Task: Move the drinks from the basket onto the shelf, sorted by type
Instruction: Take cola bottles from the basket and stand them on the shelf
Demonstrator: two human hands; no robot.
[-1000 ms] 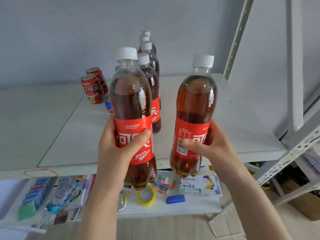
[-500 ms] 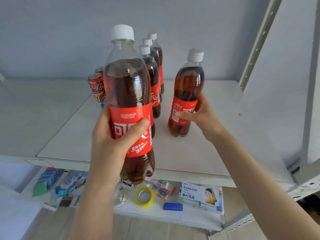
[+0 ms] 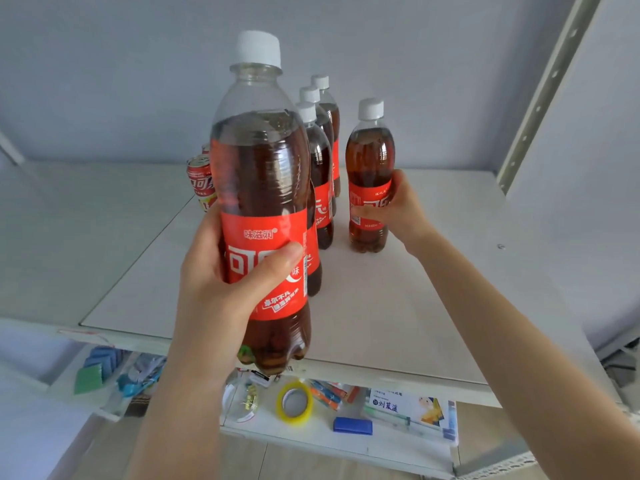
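Observation:
My left hand [image 3: 225, 285] grips a large cola bottle [image 3: 263, 188] with a red label and white cap, held upright in the air over the shelf's front edge. My right hand [image 3: 398, 206] holds a second cola bottle [image 3: 370, 157] by its label; that bottle stands on the white shelf board [image 3: 381, 306], to the right of a row of several cola bottles [image 3: 320, 168] running back toward the wall. Red cola cans [image 3: 199, 181] stand at the back left, partly hidden behind the held bottle. The basket is out of view.
A grey wall closes the shelf at the back, and a perforated metal upright [image 3: 540, 88] stands at the right. On the lower shelf lie a yellow tape roll [image 3: 294, 403], a blue eraser [image 3: 353, 426], a printed box [image 3: 408, 408] and sponges [image 3: 93, 372].
My right hand carried its bottle forward from the shelf's front edge and set it standing beside the bottle row. My left hand raised its bottle higher and closer to the camera.

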